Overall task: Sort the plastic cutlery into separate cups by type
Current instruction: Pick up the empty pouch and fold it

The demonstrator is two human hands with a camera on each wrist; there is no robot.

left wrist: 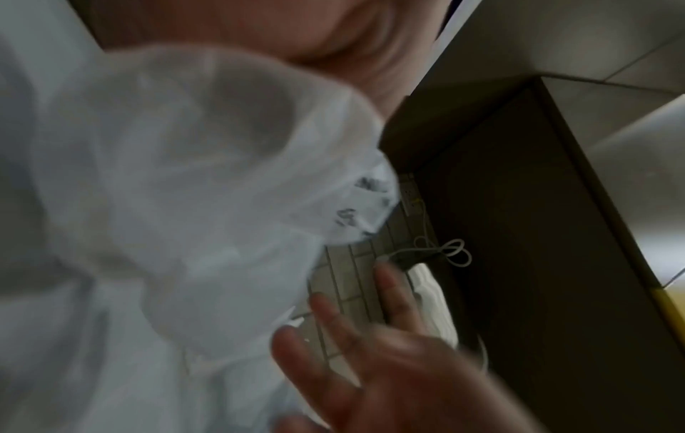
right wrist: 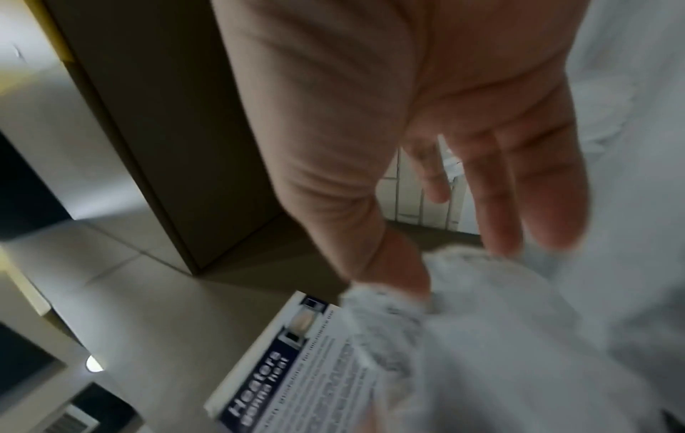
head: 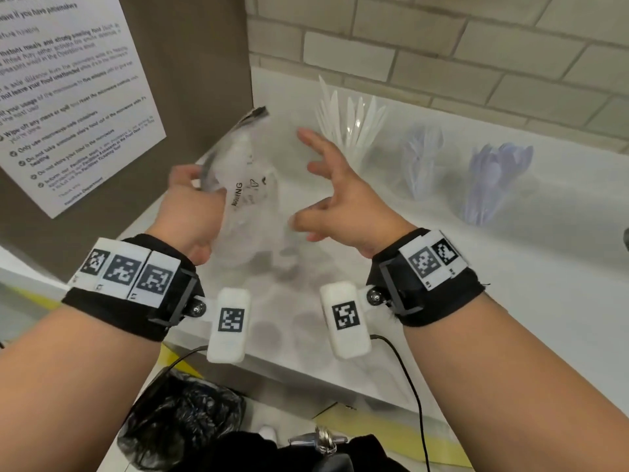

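A clear, crumpled plastic bag (head: 252,185) with black print is held up over the white counter (head: 476,284); my left hand (head: 194,192) grips its left edge. My right hand (head: 316,185) hovers just right of the bag, fingers spread and holding nothing. In the left wrist view the bag (left wrist: 177,190) fills the frame, with the right hand (left wrist: 389,366) below it. Three clear cups stand at the back right: one with white knives (head: 350,131), one with pale cutlery too blurred to tell its type (head: 420,161), one with spoons (head: 493,185). What the bag holds is unclear.
A brown panel with a printed notice (head: 68,97) stands close on the left. A tiled wall (head: 442,46) runs behind the cups. Below the counter's front edge sits a bin with a black liner (head: 180,420).
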